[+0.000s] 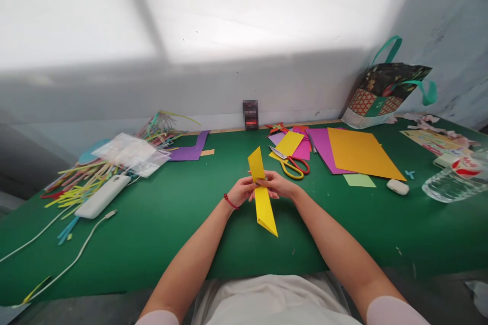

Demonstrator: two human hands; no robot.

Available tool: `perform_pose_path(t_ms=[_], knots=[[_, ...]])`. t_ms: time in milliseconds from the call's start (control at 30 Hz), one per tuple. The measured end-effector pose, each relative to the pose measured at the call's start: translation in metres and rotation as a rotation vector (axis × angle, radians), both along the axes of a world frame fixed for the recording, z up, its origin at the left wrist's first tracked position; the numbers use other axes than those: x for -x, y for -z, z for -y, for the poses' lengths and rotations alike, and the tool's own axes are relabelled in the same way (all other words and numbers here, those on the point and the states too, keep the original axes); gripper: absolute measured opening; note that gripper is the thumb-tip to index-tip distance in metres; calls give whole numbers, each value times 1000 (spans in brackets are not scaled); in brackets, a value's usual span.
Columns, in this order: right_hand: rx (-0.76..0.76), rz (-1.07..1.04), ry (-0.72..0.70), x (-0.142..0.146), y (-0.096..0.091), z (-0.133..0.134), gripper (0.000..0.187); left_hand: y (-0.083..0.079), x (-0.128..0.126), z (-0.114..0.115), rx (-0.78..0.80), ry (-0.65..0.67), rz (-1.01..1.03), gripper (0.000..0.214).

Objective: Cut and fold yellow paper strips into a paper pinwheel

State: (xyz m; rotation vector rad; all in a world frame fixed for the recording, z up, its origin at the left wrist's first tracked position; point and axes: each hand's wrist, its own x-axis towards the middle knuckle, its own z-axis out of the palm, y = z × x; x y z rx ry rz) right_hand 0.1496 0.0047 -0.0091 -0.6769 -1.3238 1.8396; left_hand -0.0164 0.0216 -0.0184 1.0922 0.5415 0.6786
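As the dark green tabletop spreads wide before you, a black, red and white bag with teal handles stands at its far right corner, against the wall. To the left sprawls a heap of thin, many-coloured strips, a clear plastic sleeve lying over part of it. Far to the right, an orange rectangular paper sheet overlaps a magenta paper sheet, with a clear plastic bottle with a red-and-white label near the right edge.

At the centre, well apart from both sides' clutter, a yellow folded paper strip is held up in front of you, tilted, one end pointing away and the other toward you. Your left hand, a red band at its wrist, pinches it at the middle from the left; your right hand meets it from the right, its grip likewise pressed on the paper, the two hands close together.

Just beyond your right hand lie red-and-yellow-handled scissors, blades resting on a yellow paper sheet. Smallest, a white rounded case sits between the orange sheet and the bottle.
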Motion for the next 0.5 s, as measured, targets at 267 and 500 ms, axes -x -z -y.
perform_pose_path(t_ms=[267,500], knots=[[38,-53,44,3,-4,1,62,-5,-4,2,-20,-89,-55,48],[107,-90,73,0,-9,0,51,-11,-8,2,-22,-156,-67,51]])
